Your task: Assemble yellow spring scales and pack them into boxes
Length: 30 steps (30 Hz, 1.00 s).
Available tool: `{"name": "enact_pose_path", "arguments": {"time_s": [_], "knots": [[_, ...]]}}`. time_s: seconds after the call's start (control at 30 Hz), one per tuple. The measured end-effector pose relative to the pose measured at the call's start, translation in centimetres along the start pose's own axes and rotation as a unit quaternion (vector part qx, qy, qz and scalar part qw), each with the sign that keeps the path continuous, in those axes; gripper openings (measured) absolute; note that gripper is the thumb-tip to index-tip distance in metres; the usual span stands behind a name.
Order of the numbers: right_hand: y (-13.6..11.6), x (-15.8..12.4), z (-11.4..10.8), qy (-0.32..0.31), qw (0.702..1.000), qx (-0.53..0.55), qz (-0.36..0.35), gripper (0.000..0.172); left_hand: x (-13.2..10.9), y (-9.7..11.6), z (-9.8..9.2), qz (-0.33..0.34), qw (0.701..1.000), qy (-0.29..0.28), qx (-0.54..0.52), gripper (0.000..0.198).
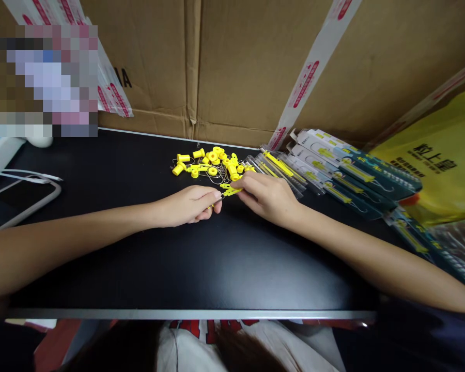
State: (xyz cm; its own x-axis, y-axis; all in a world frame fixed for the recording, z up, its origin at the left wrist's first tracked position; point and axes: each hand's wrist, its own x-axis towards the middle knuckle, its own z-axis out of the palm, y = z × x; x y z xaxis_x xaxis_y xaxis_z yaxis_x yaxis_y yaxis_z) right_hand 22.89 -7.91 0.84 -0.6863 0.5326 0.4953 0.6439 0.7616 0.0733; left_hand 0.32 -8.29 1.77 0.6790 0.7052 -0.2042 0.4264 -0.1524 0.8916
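Above the middle of the black table, my left hand (196,204) is closed with its thumb pressed on a thin metal wire piece; most of that piece is hidden in the fingers. Between my two hands shows a slim yellow plastic part (231,191), which meets the wire's end. My right hand (270,200) pinches this yellow part from the other side with thumb and fingertips. Just beyond the hands lies a pile of yellow plastic caps and rings (216,156), mixed with springs and bent wire hooks. Clear plastic tubes with yellow parts inside (281,165) lie behind my right hand.
Several printed boxes (356,173) are stacked at the right, beside a yellow plastic bag (436,160). A large taped cardboard box (240,67) stands along the table's back edge. At the left are a white device (2,157) and white cables (27,174).
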Motion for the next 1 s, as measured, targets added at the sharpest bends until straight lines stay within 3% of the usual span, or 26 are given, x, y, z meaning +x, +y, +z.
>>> {"name": "enact_pose_path", "arguments": {"time_s": [0.23, 0.37, 0.47, 0.53, 0.63, 0.73, 1.0], "knots": [[0.3, 0.3, 0.7, -0.024, 0.999, 0.040, 0.000, 0.021, 0.8, -0.8, -0.5, -0.015, 0.995, -0.062, -0.082, 0.030], [1.5, 0.9, -0.4, -0.076, 0.995, -0.037, 0.052, 0.024, 0.9, -0.7, -0.5, -0.024, 0.992, -0.051, -0.116, 0.028], [3.1, 1.2, -2.1, -0.135, 0.969, -0.152, 0.141, 0.025, 0.8, -0.5, -0.5, -0.030, 0.991, -0.044, -0.121, 0.029], [4.1, 1.2, -3.2, -0.184, 0.934, -0.207, 0.225, 0.028, 0.8, -0.5, -0.6, -0.031, 0.991, -0.043, -0.123, 0.029], [5.2, 1.0, -3.9, -0.250, 0.889, -0.246, 0.293, 0.040, 0.8, -0.6, -0.6, -0.030, 0.991, -0.044, -0.126, 0.028], [5.6, 0.9, -3.7, -0.289, 0.871, -0.255, 0.306, 0.043, 0.8, -0.7, -0.6, -0.026, 0.990, -0.045, -0.128, 0.029], [5.7, 1.0, -3.1, -0.303, 0.869, -0.239, 0.309, 0.038, 0.8, -0.5, -0.5, -0.025, 0.990, -0.043, -0.129, 0.026]]}}
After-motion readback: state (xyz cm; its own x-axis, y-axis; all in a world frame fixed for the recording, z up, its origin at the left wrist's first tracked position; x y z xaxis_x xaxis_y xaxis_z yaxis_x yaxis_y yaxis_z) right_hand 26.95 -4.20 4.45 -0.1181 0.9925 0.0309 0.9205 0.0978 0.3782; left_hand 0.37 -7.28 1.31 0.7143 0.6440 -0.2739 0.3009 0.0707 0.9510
